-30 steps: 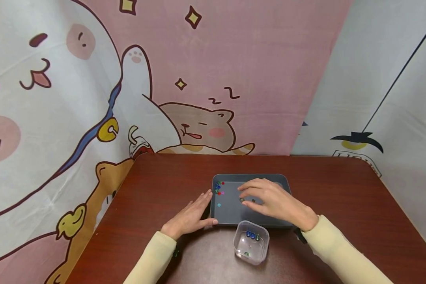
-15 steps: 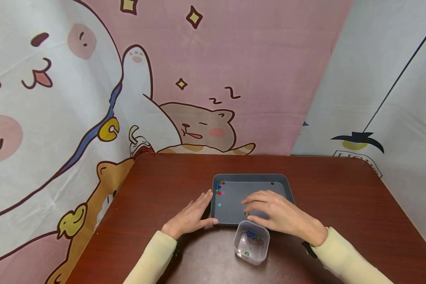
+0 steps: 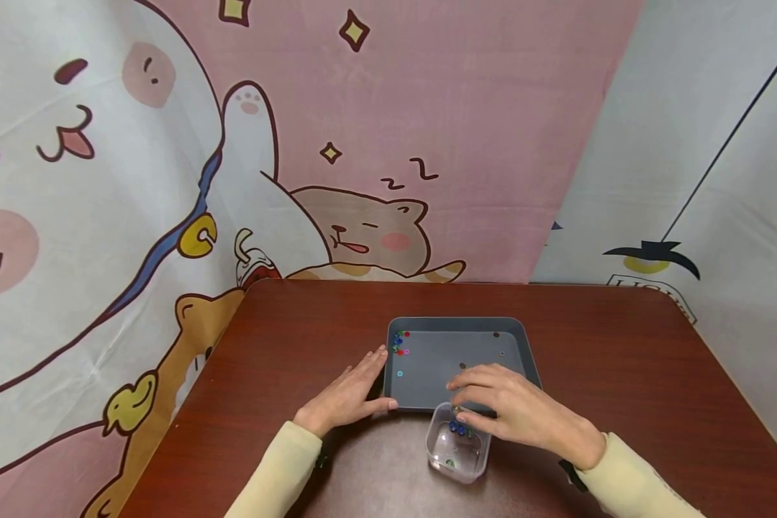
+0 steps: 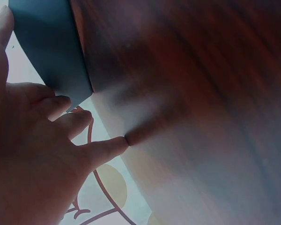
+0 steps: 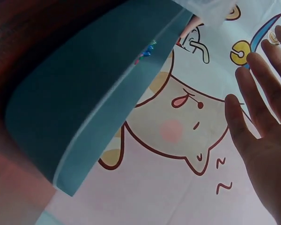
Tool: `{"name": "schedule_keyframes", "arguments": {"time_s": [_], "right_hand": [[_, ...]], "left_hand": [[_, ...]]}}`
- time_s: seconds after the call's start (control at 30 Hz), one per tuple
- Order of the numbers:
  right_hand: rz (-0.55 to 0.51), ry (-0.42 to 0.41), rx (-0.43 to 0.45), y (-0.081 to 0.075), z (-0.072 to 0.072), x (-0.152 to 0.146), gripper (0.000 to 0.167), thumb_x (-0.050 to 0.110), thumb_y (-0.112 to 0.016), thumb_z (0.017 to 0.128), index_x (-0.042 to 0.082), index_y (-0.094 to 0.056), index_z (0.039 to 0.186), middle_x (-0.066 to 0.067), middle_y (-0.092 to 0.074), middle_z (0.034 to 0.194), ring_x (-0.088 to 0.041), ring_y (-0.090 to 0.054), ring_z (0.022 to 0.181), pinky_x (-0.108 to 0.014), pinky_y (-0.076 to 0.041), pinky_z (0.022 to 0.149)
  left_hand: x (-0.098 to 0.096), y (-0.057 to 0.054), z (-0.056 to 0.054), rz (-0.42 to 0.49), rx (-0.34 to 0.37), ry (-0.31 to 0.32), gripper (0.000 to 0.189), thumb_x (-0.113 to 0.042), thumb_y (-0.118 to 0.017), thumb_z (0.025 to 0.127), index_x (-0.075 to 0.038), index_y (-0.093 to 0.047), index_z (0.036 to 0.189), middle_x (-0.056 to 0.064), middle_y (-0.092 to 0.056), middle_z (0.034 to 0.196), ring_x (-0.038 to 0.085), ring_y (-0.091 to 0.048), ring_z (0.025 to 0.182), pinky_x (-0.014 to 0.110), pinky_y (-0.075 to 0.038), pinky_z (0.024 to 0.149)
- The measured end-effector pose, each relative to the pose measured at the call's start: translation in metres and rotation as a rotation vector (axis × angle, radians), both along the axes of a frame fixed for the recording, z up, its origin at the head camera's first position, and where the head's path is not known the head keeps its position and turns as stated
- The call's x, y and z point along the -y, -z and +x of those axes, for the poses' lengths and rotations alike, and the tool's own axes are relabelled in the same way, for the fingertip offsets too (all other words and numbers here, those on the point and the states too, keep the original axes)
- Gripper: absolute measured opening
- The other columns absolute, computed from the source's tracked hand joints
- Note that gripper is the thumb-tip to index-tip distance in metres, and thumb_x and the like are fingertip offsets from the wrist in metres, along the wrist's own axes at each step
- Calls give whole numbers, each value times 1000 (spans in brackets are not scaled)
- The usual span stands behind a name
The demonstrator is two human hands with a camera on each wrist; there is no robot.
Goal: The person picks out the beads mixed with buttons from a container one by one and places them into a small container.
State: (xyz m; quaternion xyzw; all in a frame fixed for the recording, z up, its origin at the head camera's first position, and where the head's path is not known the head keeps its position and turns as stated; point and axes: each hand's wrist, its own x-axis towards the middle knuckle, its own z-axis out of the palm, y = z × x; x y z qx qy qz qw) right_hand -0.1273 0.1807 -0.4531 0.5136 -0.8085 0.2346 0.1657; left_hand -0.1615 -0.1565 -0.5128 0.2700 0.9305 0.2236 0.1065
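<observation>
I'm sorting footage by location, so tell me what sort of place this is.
Probably an indoor tabletop workspace: a wrinkled cartoon-print backdrop behind a reddish-brown table, which bears a grey tray and a clear container.

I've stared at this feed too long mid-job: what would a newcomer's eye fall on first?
Probably the cartoon backdrop, whose big white cat fills the left of the head view. Next, the gray tray on the dark red table, with colorful beads clustered toward its far left corner. Then the right hand, pinching a small bead over the clear container at the tray's near side.
</observation>
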Motion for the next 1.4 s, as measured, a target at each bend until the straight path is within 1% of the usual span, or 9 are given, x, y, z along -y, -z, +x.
{"name": "schedule_keyframes", "arguments": {"time_s": [0.4, 0.63, 0.87, 1.0, 1.17, 1.23, 1.4], "right_hand": [[-3, -17, -34, 14, 8, 0, 12, 30, -77, 96, 21, -75, 103, 3, -71, 119, -13, -66, 111, -40, -55, 89], [47, 1, -45, 19, 10, -2, 12, 32, -76, 96, 22, -75, 102, 4, -71, 119, -13, -66, 111, -41, -55, 89], [112, 18, -40, 21, 12, -2, 16, 30, -83, 89, 23, -76, 101, 5, -71, 121, -13, -65, 113, -43, -56, 90], [118, 16, -33, 21, 12, -1, 20, 30, -86, 86, 22, -78, 103, 5, -71, 121, -13, -65, 113, -42, -56, 91], [93, 15, -23, 18, 9, -2, 18, 33, -80, 93, 21, -78, 106, 5, -71, 121, -13, -65, 113, -42, -56, 90], [72, 19, -6, 15, 7, -2, 18, 34, -76, 96, 20, -77, 108, 5, -71, 122, -14, -66, 113, -43, -55, 91], [20, 66, 51, 2, -3, -1, 22, 31, -74, 98, 20, -76, 116, 7, -71, 123, -12, -66, 115, -43, -54, 93]], "left_hand": [[1, 2, 0, 8, -10, 6, 97, -59, -64, 97, -6, -20, 166, 8, -16, 173, 33, -22, 156, 64, -28, 117], [1, 2, 0, 11, -5, 2, 98, -60, -64, 97, -7, -19, 166, 7, -16, 173, 33, -21, 157, 64, -27, 118], [1, 3, -1, 10, -8, 1, 98, -60, -65, 97, -7, -20, 166, 6, -16, 173, 33, -22, 156, 63, -27, 118], [1, 3, -1, 8, -5, 0, 98, -60, -65, 97, -7, -20, 166, 6, -16, 173, 33, -22, 156, 63, -27, 118], [1, 2, -1, 8, -1, 0, 98, -61, -64, 97, -7, -20, 166, 6, -16, 173, 32, -21, 157, 63, -27, 118], [1, 2, -1, 6, 1, -1, 98, -62, -63, 97, -8, -19, 166, 5, -15, 173, 32, -21, 157, 62, -27, 119], [1, 2, -1, 3, -8, -2, 98, -61, -64, 96, -8, -20, 166, 5, -16, 173, 32, -22, 157, 63, -28, 118]]}}
